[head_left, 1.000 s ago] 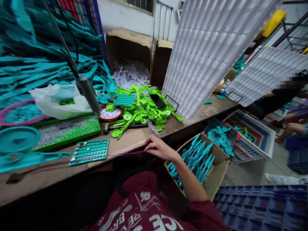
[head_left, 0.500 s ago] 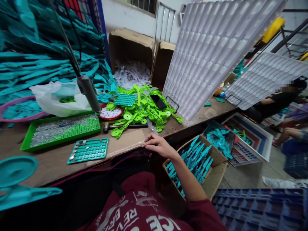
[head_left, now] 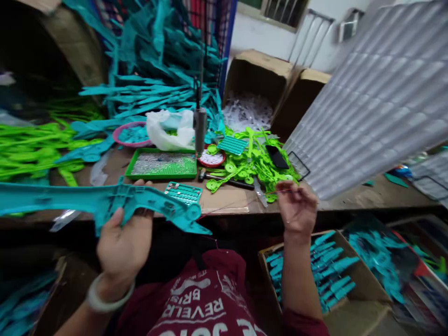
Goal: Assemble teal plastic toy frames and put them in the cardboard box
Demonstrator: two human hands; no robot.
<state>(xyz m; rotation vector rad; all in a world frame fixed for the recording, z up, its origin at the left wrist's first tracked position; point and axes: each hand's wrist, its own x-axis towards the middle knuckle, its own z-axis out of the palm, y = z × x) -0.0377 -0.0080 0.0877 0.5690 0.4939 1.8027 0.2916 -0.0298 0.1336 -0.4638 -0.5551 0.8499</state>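
Note:
My left hand [head_left: 122, 245] grips a long teal plastic frame piece [head_left: 84, 201], holding it level in front of the table's near edge. My right hand [head_left: 297, 207] is raised over the table edge with fingers pinched on thin red wires [head_left: 241, 201] that run leftward toward the teal piece. A small teal grid tray [head_left: 184, 192] with a few metal discs lies on the table between my hands. Behind it a green tray [head_left: 161, 165] holds small shiny parts.
A hanging power screwdriver [head_left: 200, 123] dangles over the table. Lime green plastic parts [head_left: 250, 163] are heaped mid-table, more at the left [head_left: 31, 147]. Teal pieces pile up behind [head_left: 157, 70]. A hammer [head_left: 224, 179], cardboard boxes [head_left: 259, 81], a box of teal parts [head_left: 315, 268] and white blister sheets [head_left: 378, 107] surround me.
The view swung left. My left hand came into view carrying the teal frame piece. My right hand lifted off the table edge and now pinches the red wires.

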